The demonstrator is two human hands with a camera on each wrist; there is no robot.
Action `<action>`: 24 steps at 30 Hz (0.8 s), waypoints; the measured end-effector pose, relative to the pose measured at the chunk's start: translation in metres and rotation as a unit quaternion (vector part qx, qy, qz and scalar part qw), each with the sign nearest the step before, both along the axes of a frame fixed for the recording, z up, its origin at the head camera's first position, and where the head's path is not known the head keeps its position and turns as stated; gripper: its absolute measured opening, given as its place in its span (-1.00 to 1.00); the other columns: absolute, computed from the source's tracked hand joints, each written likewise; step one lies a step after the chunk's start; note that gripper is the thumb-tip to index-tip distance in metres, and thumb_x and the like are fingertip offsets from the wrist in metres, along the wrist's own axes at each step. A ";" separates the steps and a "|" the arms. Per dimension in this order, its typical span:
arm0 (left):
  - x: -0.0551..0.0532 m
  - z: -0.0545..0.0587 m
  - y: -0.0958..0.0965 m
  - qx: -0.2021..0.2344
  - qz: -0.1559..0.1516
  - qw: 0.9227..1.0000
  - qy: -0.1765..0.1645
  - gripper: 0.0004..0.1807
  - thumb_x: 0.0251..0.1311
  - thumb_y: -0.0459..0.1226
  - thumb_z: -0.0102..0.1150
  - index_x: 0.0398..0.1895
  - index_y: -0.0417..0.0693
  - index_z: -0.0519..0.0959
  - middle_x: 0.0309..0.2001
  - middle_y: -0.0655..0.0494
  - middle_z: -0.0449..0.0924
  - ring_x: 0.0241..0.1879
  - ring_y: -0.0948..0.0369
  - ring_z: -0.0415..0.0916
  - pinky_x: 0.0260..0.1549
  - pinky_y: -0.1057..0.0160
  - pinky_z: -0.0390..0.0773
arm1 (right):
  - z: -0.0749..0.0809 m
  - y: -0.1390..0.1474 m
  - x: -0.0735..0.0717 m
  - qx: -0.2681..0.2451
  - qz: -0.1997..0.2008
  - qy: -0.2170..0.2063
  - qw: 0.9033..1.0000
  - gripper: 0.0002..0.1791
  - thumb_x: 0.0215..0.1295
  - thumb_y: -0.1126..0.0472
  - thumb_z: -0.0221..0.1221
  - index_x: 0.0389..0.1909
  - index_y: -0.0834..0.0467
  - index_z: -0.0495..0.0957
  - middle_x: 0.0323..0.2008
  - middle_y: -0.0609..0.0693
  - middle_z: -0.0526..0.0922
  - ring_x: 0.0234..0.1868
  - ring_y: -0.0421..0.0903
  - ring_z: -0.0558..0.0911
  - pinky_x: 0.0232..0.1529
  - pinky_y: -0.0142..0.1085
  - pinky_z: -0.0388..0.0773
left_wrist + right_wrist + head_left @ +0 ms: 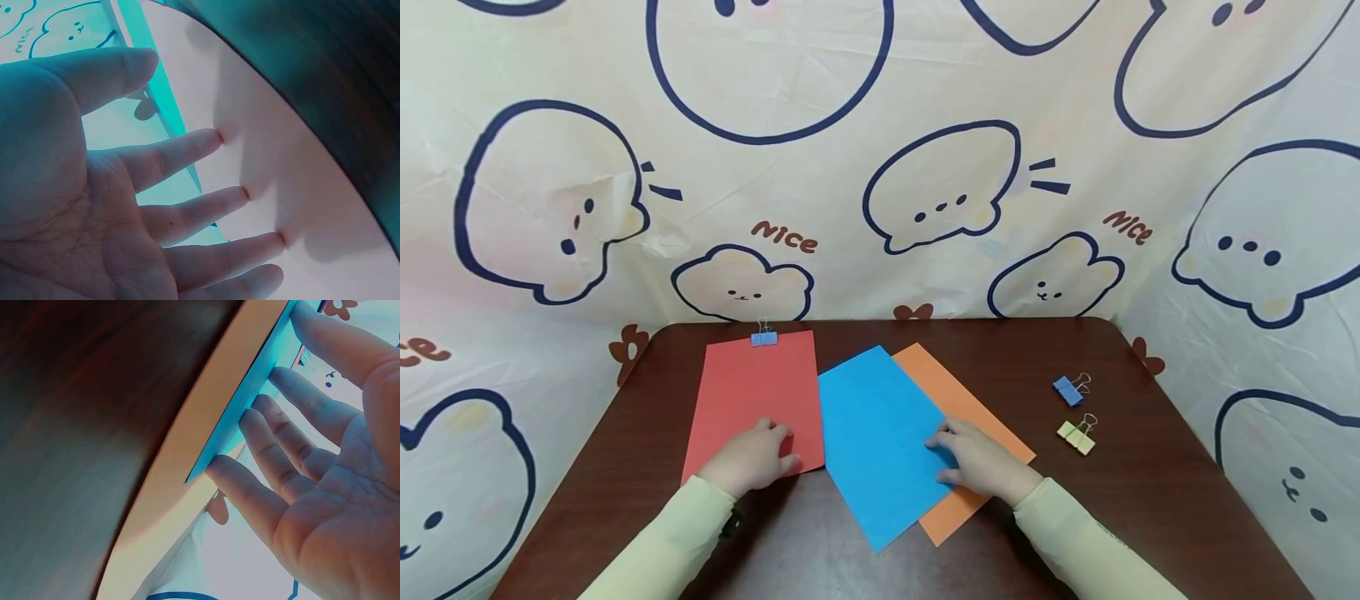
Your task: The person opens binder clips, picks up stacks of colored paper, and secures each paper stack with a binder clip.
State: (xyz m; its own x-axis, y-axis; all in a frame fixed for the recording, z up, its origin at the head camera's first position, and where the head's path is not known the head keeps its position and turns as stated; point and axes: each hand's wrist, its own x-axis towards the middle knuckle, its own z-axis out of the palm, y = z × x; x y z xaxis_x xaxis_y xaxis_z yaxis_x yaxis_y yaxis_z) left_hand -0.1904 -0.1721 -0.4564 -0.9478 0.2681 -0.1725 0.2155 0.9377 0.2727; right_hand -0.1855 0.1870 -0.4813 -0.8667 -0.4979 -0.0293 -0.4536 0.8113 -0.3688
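A red sheet of paper [760, 383] lies on the left of the table, with a blue binder clip [764, 339] on its top edge. My left hand [748, 458] rests on its lower part; in the left wrist view several spread fingertips [240, 195] touch the sheet. To its right, a blue sheet [872, 442] lies turned at an angle over an orange sheet [955, 383], whose right side shows beyond it. The fingertips of my right hand [981, 458] touch the blue sheet near its right edge, and the palm is over the orange one.
On the right of the dark wooden table [1142, 500] lie a second blue binder clip [1067, 392] and a yellow binder clip [1078, 437], apart from the sheets. A white cloth [835, 192] with cartoon drawings hangs behind and at both sides of the table.
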 end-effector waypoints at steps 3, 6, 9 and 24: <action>-0.001 -0.002 -0.002 0.003 0.004 1.000 -0.003 -0.43 0.30 -0.08 0.37 0.24 -0.26 0.55 0.17 -0.33 0.50 -0.11 -0.08 0.64 -0.04 -0.11 0.69 | 0.000 0.000 0.000 0.002 0.001 -0.001 1.000 -0.53 0.24 0.19 0.45 0.17 0.17 0.65 0.06 0.03 0.54 0.04 -0.03 0.54 0.05 -0.09 0.62; -0.004 -0.004 -0.005 0.010 0.009 1.000 -0.006 -0.42 0.31 -0.09 0.36 0.26 -0.27 0.53 0.20 -0.35 0.48 -0.05 -0.13 0.63 -0.01 -0.14 0.68 | 0.000 0.000 0.001 0.002 -0.001 -0.002 1.000 -0.52 0.24 0.19 0.45 0.17 0.17 0.65 0.06 0.03 0.54 0.04 -0.03 0.53 0.05 -0.10 0.61; -0.007 -0.005 -0.009 0.020 0.015 1.000 -0.006 -0.41 0.32 -0.10 0.35 0.28 -0.28 0.52 0.24 -0.38 0.45 0.00 -0.17 0.62 0.01 -0.17 0.67 | 0.000 0.000 0.001 -0.001 -0.001 -0.002 1.000 -0.52 0.24 0.20 0.45 0.17 0.18 0.65 0.06 0.03 0.53 0.04 -0.03 0.53 0.05 -0.09 0.61; -0.022 -0.013 -0.036 0.040 0.052 0.998 -0.003 -0.33 0.36 -0.10 0.30 0.38 -0.34 0.40 0.33 -0.46 0.33 0.17 -0.30 0.50 0.11 -0.28 0.57 | 0.001 0.000 0.001 -0.003 0.001 0.000 1.000 -0.52 0.23 0.20 0.46 0.17 0.18 0.65 0.08 0.04 0.54 0.05 -0.01 0.55 0.07 -0.08 0.62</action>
